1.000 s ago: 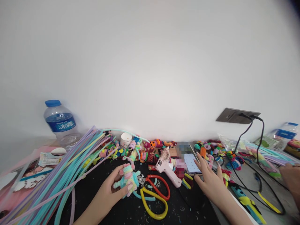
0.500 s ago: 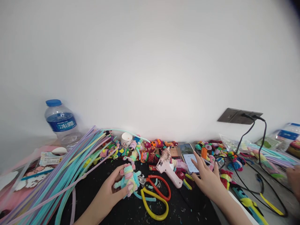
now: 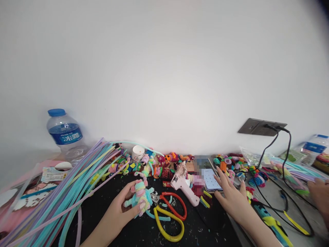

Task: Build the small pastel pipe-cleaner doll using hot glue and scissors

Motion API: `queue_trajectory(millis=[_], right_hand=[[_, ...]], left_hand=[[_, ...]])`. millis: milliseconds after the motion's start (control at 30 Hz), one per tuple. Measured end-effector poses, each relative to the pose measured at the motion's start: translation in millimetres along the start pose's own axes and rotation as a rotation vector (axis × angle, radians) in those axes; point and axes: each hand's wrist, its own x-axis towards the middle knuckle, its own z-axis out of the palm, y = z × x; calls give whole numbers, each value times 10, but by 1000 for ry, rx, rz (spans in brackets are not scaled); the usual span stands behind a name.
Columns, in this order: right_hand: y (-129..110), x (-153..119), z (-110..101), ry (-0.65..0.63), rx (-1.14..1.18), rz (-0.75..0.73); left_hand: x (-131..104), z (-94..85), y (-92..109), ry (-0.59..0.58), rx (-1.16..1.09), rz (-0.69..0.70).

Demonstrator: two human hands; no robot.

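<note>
Since the earlier frame, the right hand (image 3: 232, 195) had drawn back from the screen of the flat phone with the pale lit panel (image 3: 212, 180), while the left hand had stayed put. That left hand (image 3: 122, 204) was curled, thumb in front and fingers mostly hidden behind, around a small fuzzy figure of mint, pink and yellow chenille stems (image 3: 141, 197), held low over the black, fleck-strewn mat (image 3: 123, 233). The right hand was empty, its fingers well spread at the phone's right edge; I couldn't tell whether they touched it.

The figure looked largely formed to me: rounded pink ears, a wound middle, stubby limbs. What remained to be done on it I couldn't judge.

Just beside it lay metal-nosed cutters with red and yellow loop handles (image 3: 175, 215), with light-blue fuzzy offcuts (image 3: 156, 215) near them. Farther right rested a pale pink plastic glue gun (image 3: 185, 188). Behind, a jumble of bright fuzzy figures (image 3: 161, 171) lined the wall; at left sprawled a long bundle of pastel chenille stems (image 3: 84, 181).
</note>
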Motion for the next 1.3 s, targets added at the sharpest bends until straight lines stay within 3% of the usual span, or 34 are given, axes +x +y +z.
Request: queue_trajectory(millis=[367,633,967,1300], right_hand=[[-9,-38,2,-61,-29,45],[-34,29,-96,-27,-18,36],[-78,167,-11,-47,-60,31],[-8,41,-127,-14,-54,24]], left_hand=[[-1,3,18,3,-3,-8],[-1,11,38,20,5,0],[-18,7,56,12,4,-19],[-8,7,36,18,-3,7]])
